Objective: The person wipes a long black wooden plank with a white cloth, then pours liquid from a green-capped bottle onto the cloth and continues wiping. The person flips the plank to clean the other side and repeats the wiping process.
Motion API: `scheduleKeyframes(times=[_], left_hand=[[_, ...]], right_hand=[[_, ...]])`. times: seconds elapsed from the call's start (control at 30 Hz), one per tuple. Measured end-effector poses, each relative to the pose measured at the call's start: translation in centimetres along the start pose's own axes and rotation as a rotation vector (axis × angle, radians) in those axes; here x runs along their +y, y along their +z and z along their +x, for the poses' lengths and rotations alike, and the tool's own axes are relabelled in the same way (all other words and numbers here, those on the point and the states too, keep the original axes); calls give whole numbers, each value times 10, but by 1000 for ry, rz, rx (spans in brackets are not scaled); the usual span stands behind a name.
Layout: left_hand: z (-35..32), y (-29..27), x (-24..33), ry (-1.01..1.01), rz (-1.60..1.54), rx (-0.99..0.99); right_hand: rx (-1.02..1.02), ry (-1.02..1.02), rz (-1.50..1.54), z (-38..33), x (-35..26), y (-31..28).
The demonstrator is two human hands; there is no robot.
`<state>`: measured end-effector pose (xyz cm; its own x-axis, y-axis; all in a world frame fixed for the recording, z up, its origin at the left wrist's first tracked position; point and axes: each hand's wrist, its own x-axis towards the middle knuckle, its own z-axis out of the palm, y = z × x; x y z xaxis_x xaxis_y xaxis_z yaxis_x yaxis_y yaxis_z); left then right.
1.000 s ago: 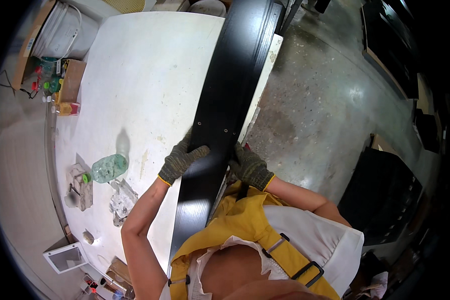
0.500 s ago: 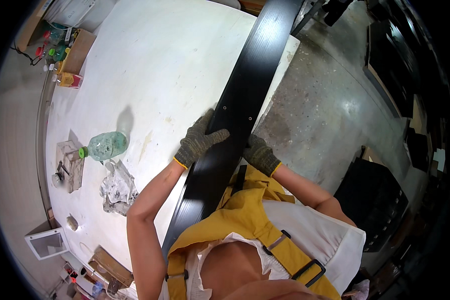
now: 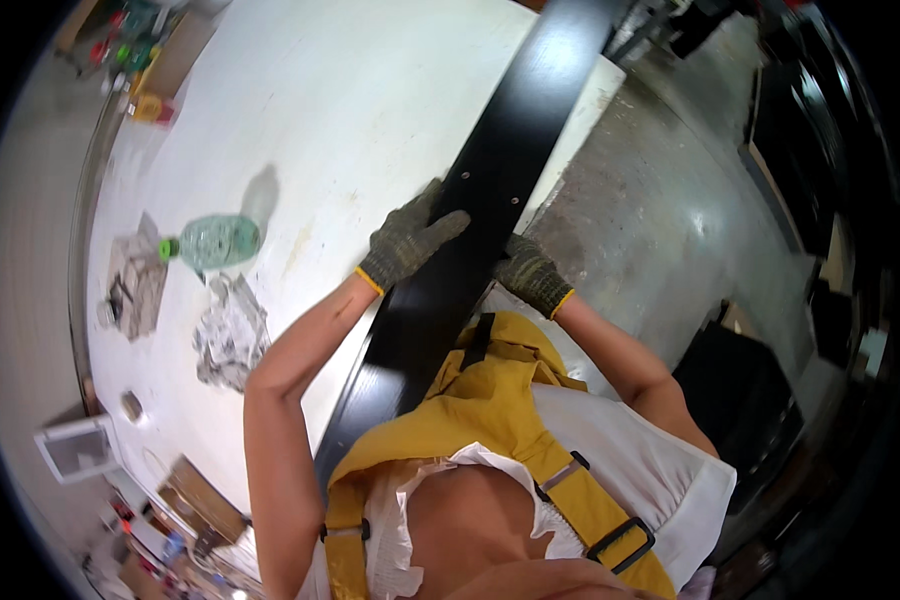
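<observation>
A long, narrow black board [image 3: 440, 290] with small holes runs diagonally across the white tabletop, from close to my body out to the far edge. Wrapped over its left side is my left hand [image 3: 410, 240], in a dark knitted glove with a yellow cuff; the thumb lies on the top face. On the opposite side my right hand [image 3: 533, 275], gloved the same way, grips the right edge, with its fingertips hidden by the board. Both hands sit a little nearer to me than the small holes.
Left on the white table [image 3: 340, 110] lie a green-capped clear bottle [image 3: 220, 241], a crumpled sheet [image 3: 232, 335] and a stained block [image 3: 138, 285]. Several bottles stand by a cardboard box [image 3: 185, 50] at the far left. Concrete floor [image 3: 660, 200] and dark panels [image 3: 785, 150] are at right.
The whole view has shifted, so the table items and my hands appear higher in the picture. Both hands keep their hold at about the same place on the board.
</observation>
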<state>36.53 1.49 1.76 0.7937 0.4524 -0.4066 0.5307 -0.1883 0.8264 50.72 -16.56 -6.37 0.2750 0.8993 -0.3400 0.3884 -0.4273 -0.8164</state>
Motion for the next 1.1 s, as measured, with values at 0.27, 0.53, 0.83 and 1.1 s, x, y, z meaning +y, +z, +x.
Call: scheduleKeyframes(times=[0.27, 0.53, 0.83, 1.1], left_hand=[[-42, 22, -14, 2, -102, 67], [-237, 52, -29, -283, -155, 585], [-382, 159, -76, -779, -437, 2522], [-332, 208, -143, 434, -1797, 2473]], right_hand=[[-114, -501, -430, -24, 54, -38], [-58, -237, -869, -23, -21, -196], [-434, -1005, -667, 5, -167, -63], [-1100, -939, -956, 50, -202, 34]])
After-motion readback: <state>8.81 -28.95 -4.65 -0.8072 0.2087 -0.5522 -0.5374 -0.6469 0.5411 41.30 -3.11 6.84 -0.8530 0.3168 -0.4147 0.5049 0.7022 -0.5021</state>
